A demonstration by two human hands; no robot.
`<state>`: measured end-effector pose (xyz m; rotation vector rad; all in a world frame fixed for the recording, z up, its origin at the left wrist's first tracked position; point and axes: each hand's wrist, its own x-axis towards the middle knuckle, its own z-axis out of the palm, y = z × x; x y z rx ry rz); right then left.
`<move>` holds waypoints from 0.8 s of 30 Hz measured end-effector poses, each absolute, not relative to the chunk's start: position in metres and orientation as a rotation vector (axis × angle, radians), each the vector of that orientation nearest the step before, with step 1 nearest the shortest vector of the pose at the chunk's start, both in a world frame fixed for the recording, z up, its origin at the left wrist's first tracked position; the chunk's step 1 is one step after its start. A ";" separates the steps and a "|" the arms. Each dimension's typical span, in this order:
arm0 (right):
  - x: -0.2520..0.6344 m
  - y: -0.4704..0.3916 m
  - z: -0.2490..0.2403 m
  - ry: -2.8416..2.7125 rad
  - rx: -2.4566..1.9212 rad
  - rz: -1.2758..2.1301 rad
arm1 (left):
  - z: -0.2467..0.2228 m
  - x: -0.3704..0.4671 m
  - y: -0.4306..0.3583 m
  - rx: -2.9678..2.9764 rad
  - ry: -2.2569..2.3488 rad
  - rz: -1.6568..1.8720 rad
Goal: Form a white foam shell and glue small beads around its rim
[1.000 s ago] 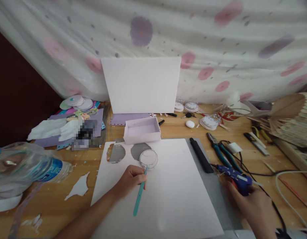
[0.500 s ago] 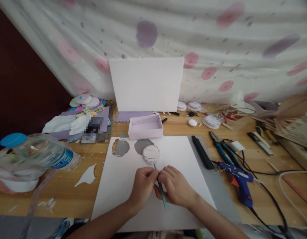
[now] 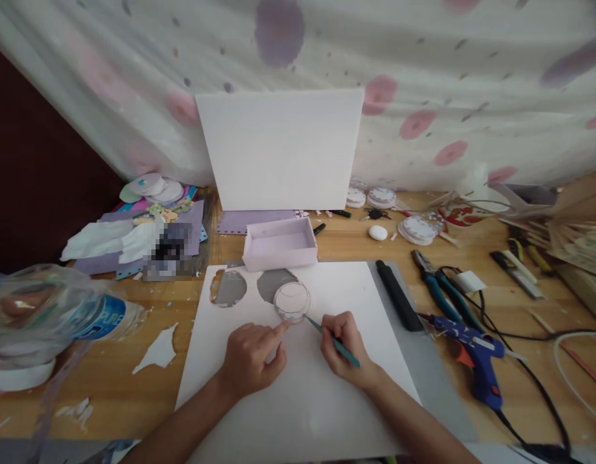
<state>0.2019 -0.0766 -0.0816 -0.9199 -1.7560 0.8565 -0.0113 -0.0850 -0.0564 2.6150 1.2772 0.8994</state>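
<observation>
Right now the right hand grips a teal pencil, its tip touching the clear round lid at the lid's four o'clock; the left hand, loosely curled, presses a fingertip at seven o'clock, on the white sheet

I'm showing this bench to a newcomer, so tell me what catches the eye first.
At the centre, the left hand steadies a small clear round cup on a large white foam sheet, while the right hand holds a slim teal pencil against the cup's edge. Two round cut-out holes show at the sheet's far edge. A blue hot-glue gun lies to the right.
</observation>
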 end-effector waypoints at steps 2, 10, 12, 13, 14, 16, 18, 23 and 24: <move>0.202 -0.075 -0.082 -1.741 -0.935 0.898 | -0.062 -0.012 -0.084 2.672 1.294 0.833; 0.201 -0.073 -0.077 -1.803 -0.968 0.971 | -0.065 -0.007 -0.083 2.668 1.368 0.676; 0.201 -0.073 -0.077 -1.823 -0.985 0.963 | -0.065 -0.007 -0.083 2.668 1.371 0.659; 0.201 -0.073 -0.076 -1.837 -0.991 0.956 | -0.065 -0.007 -0.083 2.671 1.369 0.656; 0.201 -0.073 -0.076 -1.853 -0.994 0.947 | -0.065 -0.007 -0.082 2.673 1.369 0.656; 0.200 -0.073 -0.075 -1.887 -1.001 0.920 | -0.065 -0.006 -0.082 2.674 1.376 0.660; 0.200 -0.073 -0.075 -1.919 -1.007 0.885 | -0.065 -0.006 -0.081 2.674 1.380 0.661; 0.200 -0.072 -0.076 -2.007 -1.019 0.769 | -0.064 -0.005 -0.081 2.668 1.380 0.672; 0.200 -0.072 -0.076 -2.029 -1.009 0.739 | -0.064 -0.005 -0.081 2.666 1.379 0.673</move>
